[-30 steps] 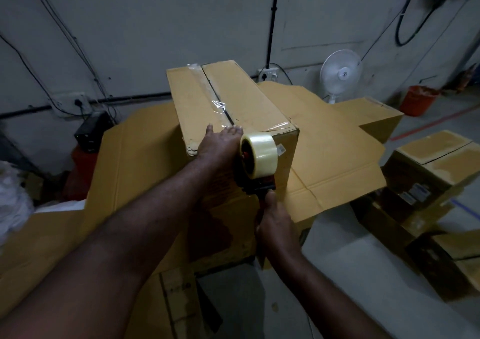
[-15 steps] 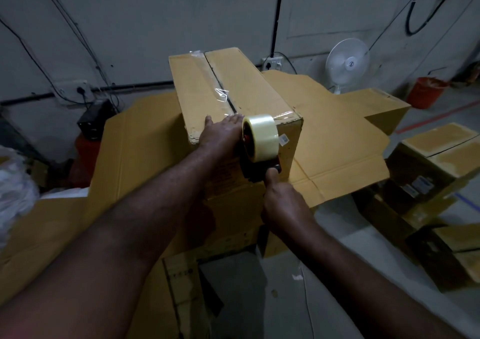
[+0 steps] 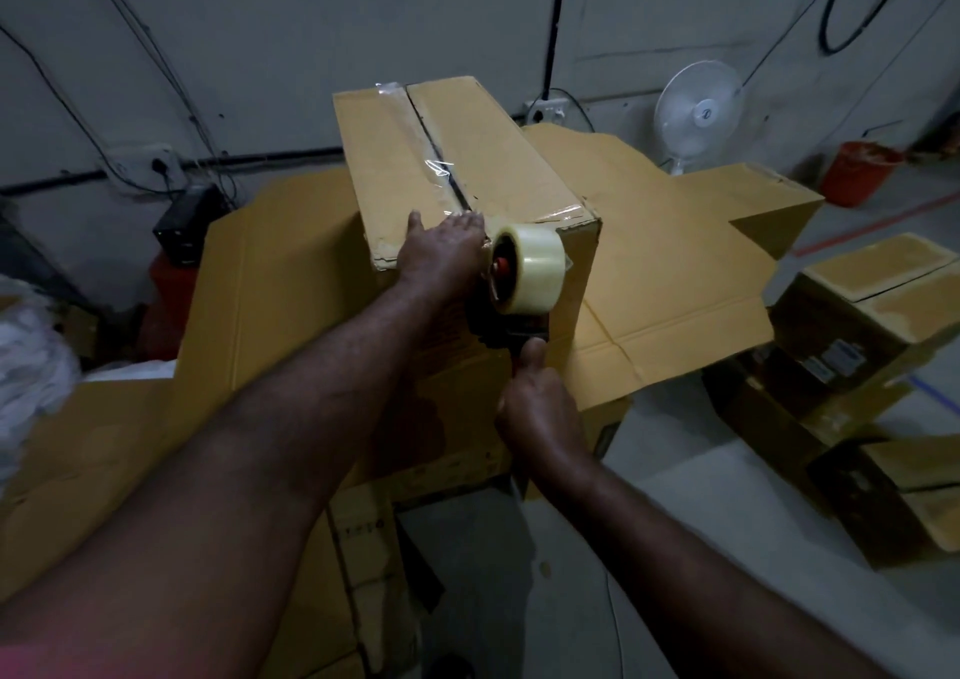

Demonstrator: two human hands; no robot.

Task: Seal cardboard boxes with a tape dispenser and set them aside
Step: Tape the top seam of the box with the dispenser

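Head view: a person works on a tall cardboard box (image 3: 467,158) that stands on a pile of flattened cardboard (image 3: 660,262) against a grey wall. The left hand (image 3: 441,254) lies flat, fingers straight, on the near edge of the box top, right at the centre seam. The right hand (image 3: 540,410) wraps its fingers round the handle of a tape dispenser (image 3: 511,309), thumb up. The tape roll (image 3: 535,275) sits against the box's front face, just under the near top edge. A clear tape strip (image 3: 415,143) runs along the seam, with a wrinkled patch halfway along.

The risks from here, judged from the scene:
- The cut may tear crookedly if the dispenser twists against the front face.
- The strip's tail may lift if the left hand eases off before it is rubbed down.
- The wrinkle may leave a gap over the seam, which shows dark beside the strip, so the tape may sit off-centre.
- The fingertips lie close to the dispenser's blade.
- The box may rock on the uneven pile.

Other boxes (image 3: 878,288) sit to the right on the floor, and a white fan (image 3: 696,111) stands by the wall.
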